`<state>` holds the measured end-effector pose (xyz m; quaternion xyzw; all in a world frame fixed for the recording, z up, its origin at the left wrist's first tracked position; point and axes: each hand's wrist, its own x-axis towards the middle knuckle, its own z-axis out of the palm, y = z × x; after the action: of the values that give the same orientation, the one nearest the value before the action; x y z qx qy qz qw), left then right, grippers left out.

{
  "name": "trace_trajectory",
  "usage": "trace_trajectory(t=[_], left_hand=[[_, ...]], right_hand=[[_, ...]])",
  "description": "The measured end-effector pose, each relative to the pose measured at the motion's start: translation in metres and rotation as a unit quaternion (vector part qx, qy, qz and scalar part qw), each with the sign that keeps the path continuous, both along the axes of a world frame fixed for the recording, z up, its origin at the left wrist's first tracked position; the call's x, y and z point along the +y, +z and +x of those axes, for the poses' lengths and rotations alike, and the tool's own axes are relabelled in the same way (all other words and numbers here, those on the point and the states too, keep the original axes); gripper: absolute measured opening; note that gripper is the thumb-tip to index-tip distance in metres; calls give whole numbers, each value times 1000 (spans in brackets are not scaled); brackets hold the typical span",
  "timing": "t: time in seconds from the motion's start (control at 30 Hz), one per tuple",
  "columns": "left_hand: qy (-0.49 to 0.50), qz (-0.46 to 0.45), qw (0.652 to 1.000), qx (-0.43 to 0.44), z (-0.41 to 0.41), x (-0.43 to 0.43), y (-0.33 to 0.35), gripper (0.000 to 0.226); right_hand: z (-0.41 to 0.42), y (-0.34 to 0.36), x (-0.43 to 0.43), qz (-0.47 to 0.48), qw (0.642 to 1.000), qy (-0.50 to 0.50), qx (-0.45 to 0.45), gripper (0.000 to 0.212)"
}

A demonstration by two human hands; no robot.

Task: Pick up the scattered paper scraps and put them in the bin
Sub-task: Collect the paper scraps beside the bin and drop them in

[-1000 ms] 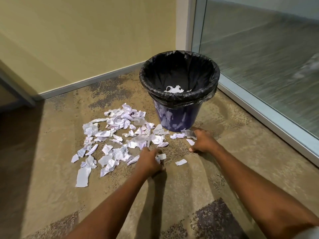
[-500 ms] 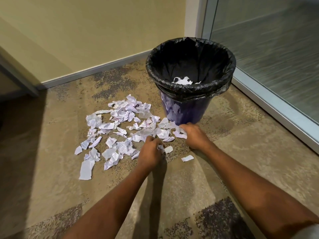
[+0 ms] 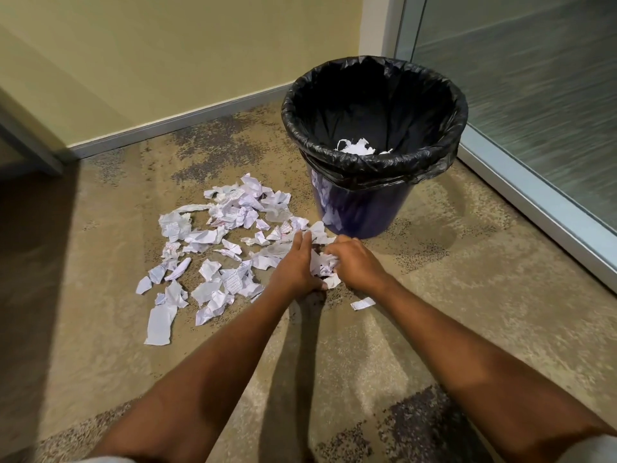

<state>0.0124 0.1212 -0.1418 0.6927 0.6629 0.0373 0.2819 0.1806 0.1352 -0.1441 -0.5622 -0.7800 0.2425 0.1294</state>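
Scrap wad (image 3: 322, 264) sits just in front of the bin (image 3: 367, 165), squished between both hands. Left hand (image 3: 295, 267) presses it with straight fingers, right hand (image 3: 357, 262) curls round it. Loose scraps (image 3: 227, 248) spread left of the bin.

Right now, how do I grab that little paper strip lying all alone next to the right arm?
Pinch the lone strip across its narrow middle, coming straight down from above. It lies flat on the carpet, apart from the pile, so I'd guess a sideways scoop would only push it along.
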Motion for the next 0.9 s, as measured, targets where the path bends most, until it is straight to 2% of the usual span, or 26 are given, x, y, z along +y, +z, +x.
trace_trajectory(t=[0.17,0.33,0.4,0.53,0.63,0.7,0.8,0.83,0.9], left_hand=[[-42,-38,998,8,-5,28,5,145],[-80,-48,994,49,0,45,6,135],[-80,-41,995,48,2,48,5,118],[-67,64,995,35,4,44,7,54],[-85,110,990,22,7,34,4,41],[-91,136,986,31,10,29,-2,35],[-77,159,984,14,15,15,-10,24],[-70,159,985,8,17,10,-11,20],[-54,137,989,2,19,0,-9,15]], right_hand=[[3,7,-4,5,1000,-10,23,31],[13,11,-1,-18,1000,-6,-22,24],[18,10,-2,-31,999,-17,-35,32],[31,4,-4,-70,997,-10,-25,24],[42,12,-8,-149,989,17,13,37],[48,18,-16,-178,984,22,-5,43],[51,21,-31,-178,980,32,-87,94],[50,21,-36,-162,980,39,-109,101],[49,17,-42,-142,984,34,-103,102]])
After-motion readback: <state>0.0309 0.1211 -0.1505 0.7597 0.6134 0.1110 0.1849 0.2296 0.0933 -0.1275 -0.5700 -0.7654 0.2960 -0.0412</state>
